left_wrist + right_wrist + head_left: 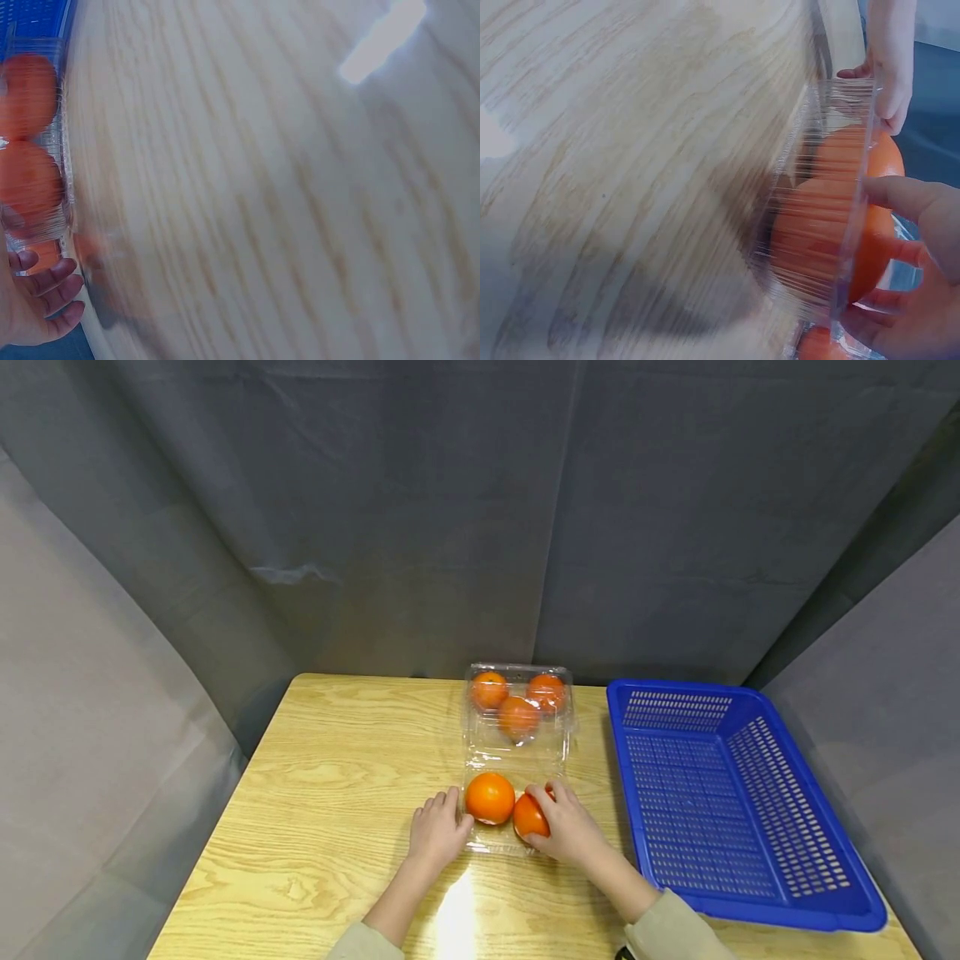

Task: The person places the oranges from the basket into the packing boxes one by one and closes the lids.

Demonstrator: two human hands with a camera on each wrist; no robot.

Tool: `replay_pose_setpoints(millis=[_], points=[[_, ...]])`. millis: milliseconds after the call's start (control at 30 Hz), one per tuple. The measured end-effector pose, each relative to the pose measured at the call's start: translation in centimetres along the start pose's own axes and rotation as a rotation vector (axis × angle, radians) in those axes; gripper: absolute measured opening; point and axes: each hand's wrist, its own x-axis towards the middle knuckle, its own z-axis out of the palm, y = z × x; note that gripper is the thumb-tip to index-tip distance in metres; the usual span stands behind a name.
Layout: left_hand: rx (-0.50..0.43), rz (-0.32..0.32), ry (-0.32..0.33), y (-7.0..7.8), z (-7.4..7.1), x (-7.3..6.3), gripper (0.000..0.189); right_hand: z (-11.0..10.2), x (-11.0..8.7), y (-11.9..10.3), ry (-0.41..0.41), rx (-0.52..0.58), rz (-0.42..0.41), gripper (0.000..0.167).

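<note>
A clear plastic clamshell box lies open at the table's front middle, its lid raised toward the back. Inside the base, a glossy orange sits on the left. My right hand grips a second orange at the base's right side, fingers and thumb around it; in the right wrist view this orange shows through the box wall. At the left rim rests my left hand, its loosely bent fingers spread along the outside of the box.
Three more oranges show through clear plastic at the back. To the right stands a blue perforated basket, close beside the box. Dark grey curtains hang behind the wooden table.
</note>
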Motion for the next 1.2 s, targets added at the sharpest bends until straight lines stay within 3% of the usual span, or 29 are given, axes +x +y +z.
replay_pose_setpoints(millis=[200,400,833,1033,1200], points=[[-0.012,0.007,0.004,0.0,-0.1,-0.1,0.033,-1.5,0.0,-0.6,-0.031,0.022,0.037,0.057],[-0.012,0.005,-0.003,0.1,0.0,-0.2,0.032,-4.3,0.6,-1.0,-0.038,0.039,0.070,0.051],[-0.018,0.006,0.003,0.1,0.0,-0.2,0.037,-9.9,2.7,-0.6,0.019,0.039,0.079,0.044],[-0.012,0.006,0.001,0.0,0.0,-0.1,0.037,-11.0,4.7,0.5,0.028,0.072,0.080,0.041],[-0.005,0.005,-0.003,0.0,0.0,0.0,0.037,-10.6,6.8,2.3,0.040,0.108,0.113,0.039]])
